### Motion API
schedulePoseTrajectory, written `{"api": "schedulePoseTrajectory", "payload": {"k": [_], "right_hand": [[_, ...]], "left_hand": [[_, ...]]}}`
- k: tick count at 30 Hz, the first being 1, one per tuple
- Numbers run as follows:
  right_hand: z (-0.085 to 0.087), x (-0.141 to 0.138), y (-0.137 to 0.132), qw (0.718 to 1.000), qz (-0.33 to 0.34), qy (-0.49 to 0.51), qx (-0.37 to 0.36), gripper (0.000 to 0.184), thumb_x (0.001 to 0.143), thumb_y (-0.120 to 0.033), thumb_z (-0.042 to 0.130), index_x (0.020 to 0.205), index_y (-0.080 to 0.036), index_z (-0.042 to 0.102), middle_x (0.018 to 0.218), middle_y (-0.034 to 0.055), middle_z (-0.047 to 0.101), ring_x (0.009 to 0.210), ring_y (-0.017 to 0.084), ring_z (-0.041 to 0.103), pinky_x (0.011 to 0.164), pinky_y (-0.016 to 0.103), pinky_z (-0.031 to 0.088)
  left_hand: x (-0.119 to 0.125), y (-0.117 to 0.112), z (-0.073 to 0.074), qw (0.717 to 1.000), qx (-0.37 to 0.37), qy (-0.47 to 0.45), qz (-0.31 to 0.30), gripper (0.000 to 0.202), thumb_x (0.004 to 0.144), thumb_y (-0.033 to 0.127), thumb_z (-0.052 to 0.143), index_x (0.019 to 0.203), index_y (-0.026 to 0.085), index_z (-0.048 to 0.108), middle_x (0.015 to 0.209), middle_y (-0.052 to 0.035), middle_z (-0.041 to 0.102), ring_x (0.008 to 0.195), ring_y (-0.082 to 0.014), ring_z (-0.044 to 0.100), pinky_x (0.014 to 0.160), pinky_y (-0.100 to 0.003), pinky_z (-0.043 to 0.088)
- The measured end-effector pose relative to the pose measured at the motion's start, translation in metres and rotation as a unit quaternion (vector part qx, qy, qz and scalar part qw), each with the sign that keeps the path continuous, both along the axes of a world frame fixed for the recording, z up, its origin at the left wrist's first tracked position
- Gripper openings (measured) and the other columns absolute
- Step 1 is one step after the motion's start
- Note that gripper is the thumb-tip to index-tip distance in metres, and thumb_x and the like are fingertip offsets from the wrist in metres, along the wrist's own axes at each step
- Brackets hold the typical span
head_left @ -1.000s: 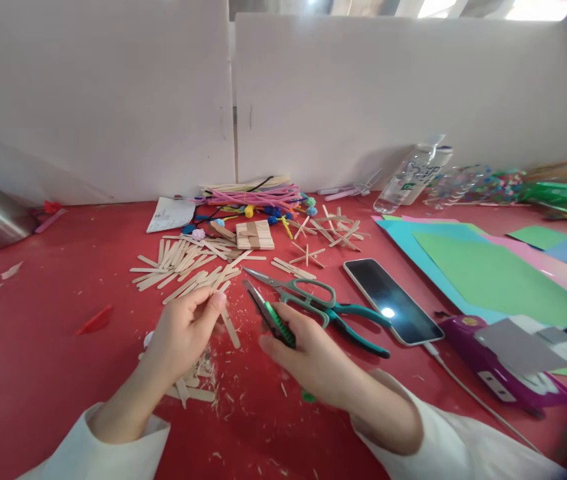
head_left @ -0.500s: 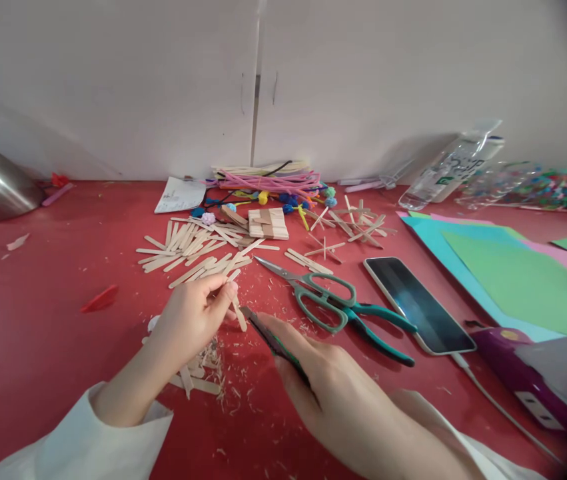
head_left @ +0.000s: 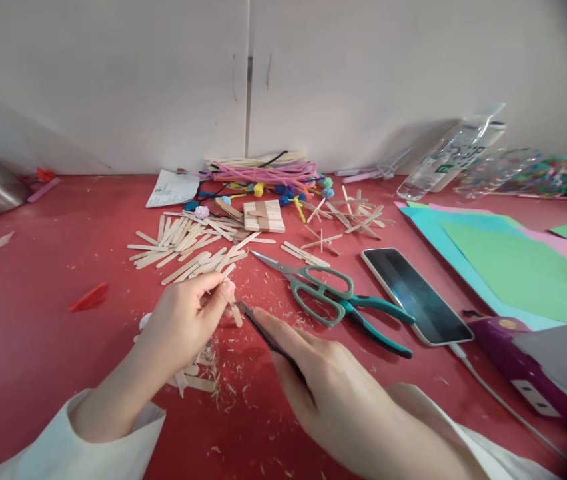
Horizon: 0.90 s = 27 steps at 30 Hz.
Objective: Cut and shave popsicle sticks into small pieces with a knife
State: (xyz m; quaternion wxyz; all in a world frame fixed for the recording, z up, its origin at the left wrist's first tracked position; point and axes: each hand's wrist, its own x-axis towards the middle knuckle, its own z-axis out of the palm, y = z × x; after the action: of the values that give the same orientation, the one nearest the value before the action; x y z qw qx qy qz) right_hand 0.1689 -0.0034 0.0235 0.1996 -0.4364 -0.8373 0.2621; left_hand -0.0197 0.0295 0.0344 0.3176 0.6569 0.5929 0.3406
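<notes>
A wooden craft stick (head_left: 237,316) is pinched between the thumb and fingers of my left hand (head_left: 183,327), its lower end pointing down towards the table. My right hand (head_left: 323,377) is wrapped round a dark utility knife (head_left: 272,341). The blade lies against or very close to the stick's right edge; exact contact is hard to make out. Thin wood shavings (head_left: 223,383) are scattered below and around the hands. Under my left wrist lie more sticks (head_left: 198,383), partly hidden by it. A loose pile of craft sticks (head_left: 178,243) spreads beyond my left hand.
Green-handled scissors (head_left: 320,293) lie over teal-handled pliers (head_left: 380,340). To their right are a phone (head_left: 418,293) on a cable, a purple tool (head_left: 518,367) and coloured paper (head_left: 508,267). Pipe cleaners (head_left: 263,172), a stick bundle (head_left: 264,217) and a plastic bottle (head_left: 443,160) stand farther back.
The view has shifted slightly, so everything sits a little higher and further left. The blade appears nearer the stick's edge. Both hands keep the same holds.
</notes>
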Motion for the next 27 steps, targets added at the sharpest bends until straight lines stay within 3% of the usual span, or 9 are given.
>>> {"api": "schedulePoseTrajectory", "payload": {"k": [7, 13, 18, 27], "right_hand": [[-0.002, 0.0, -0.003, 0.999, 0.003, -0.04, 0.005, 0.062, 0.077, -0.009, 0.037, 0.139, -0.018, 0.036, 0.087, 0.0101, 0.069, 0.063, 0.02, 0.066, 0.059, 0.033, 0.055], [-0.008, -0.001, -0.007, 0.995, 0.009, -0.098, 0.022, 0.065, 0.075, -0.011, 0.038, 0.14, -0.013, 0.034, 0.089, 0.0145, 0.068, 0.057, 0.023, 0.065, 0.05, 0.035, 0.053], [-0.005, 0.001, -0.006, 0.997, 0.002, -0.073, 0.021, 0.064, 0.075, -0.011, 0.037, 0.14, -0.014, 0.035, 0.087, 0.0137, 0.069, 0.054, 0.021, 0.063, 0.049, 0.034, 0.052], [0.003, 0.006, -0.005, 1.0, -0.002, -0.019, -0.004, 0.06, 0.078, -0.011, 0.037, 0.137, -0.019, 0.04, 0.083, 0.0091, 0.07, 0.058, 0.018, 0.064, 0.057, 0.03, 0.053]], "left_hand": [[0.001, -0.001, 0.0, 0.999, -0.01, -0.043, 0.018, 0.022, 0.075, 0.037, 0.057, 0.06, 0.022, 0.06, 0.057, 0.0002, 0.063, 0.055, -0.0176, 0.061, 0.049, -0.022, 0.043], [0.003, -0.003, 0.001, 0.998, 0.012, 0.055, -0.006, 0.028, 0.083, 0.039, 0.045, 0.064, 0.021, 0.056, 0.057, 0.0006, 0.062, 0.055, -0.0167, 0.061, 0.051, -0.022, 0.043], [0.003, -0.003, 0.001, 0.998, 0.032, 0.056, -0.011, 0.027, 0.083, 0.037, 0.048, 0.063, 0.022, 0.057, 0.059, 0.0006, 0.063, 0.057, -0.0164, 0.062, 0.052, -0.021, 0.043], [0.001, -0.001, -0.002, 1.0, -0.003, -0.007, 0.01, 0.021, 0.079, 0.034, 0.056, 0.063, 0.022, 0.061, 0.057, 0.0007, 0.063, 0.057, -0.0174, 0.064, 0.051, -0.022, 0.044]]}}
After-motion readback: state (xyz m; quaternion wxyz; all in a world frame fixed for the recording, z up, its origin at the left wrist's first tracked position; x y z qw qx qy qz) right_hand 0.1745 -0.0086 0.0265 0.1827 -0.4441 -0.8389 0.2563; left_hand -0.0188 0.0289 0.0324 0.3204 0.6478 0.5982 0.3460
